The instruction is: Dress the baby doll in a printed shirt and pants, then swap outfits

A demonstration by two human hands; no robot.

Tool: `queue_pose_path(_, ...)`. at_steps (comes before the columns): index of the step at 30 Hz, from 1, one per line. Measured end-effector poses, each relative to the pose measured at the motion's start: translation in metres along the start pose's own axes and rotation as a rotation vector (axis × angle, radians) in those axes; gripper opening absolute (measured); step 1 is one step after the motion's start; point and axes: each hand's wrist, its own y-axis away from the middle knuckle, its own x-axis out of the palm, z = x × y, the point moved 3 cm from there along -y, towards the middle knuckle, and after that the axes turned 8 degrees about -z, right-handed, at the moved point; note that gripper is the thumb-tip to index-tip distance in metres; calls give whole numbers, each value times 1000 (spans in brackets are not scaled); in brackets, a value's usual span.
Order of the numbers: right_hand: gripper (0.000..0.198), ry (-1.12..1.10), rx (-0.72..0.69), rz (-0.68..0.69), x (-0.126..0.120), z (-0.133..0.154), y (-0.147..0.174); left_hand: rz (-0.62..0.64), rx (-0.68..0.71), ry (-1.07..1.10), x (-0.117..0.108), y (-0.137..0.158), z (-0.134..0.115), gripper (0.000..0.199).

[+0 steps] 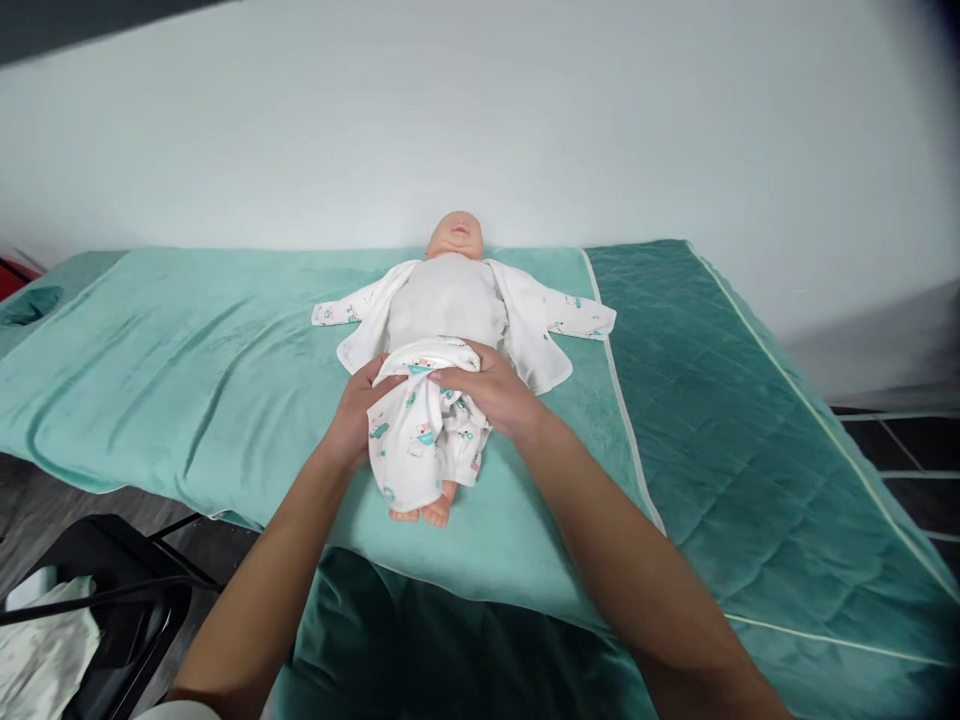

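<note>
A baby doll (454, 236) lies on its back on a light green cover, head towards the wall. Its white printed jacket (537, 315) is spread open at both sides, sleeves stretched out, over a white torso (446, 300). White baby trousers (409, 445) with small coloured prints lie over its legs, and bare feet (437, 508) stick out below. My left hand (358, 405) grips the left edge of the trousers near the waist. On the other side my right hand (495, 388) pinches the waist, thumb on top. Both hands are closed on the bunched cloth; some fingertips are hidden beneath it.
The light green cover (225, 350) lies over a darker quilted sheet (697, 430) on the bed. A white wall (480, 110) rises behind it. At lower left, a black chair (142, 620) carries a pale cloth (52, 650).
</note>
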Motion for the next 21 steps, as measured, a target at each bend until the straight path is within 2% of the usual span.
queue_pose_path(3,34,-81,-17,-82,-2,-3,-2,106,-9,-103,-1,3,-1,34)
queue_pose_path(5,31,-68,-47,-92,-1,-3,-2,198,-45,-145,1,5,-3,39)
queue_pose_path(7,29,-20,-85,-82,1,-3,-2,231,-96,-141,4,6,-5,42)
queue_pose_path(10,31,105,-128,-18,4,1,-1,132,-62,-16,7,4,-7,42)
queue_pose_path(12,38,221,-132,79,6,6,1,55,-5,103,6,2,-6,39)
queue_pose_path(15,44,435,-136,240,8,13,5,31,-24,191,3,6,-2,38)
queue_pose_path(17,39,568,-154,277,7,16,6,43,-67,194,-1,15,1,39)
queue_pose_path(21,18,700,-164,234,4,17,5,-1,-93,124,-7,46,3,37)
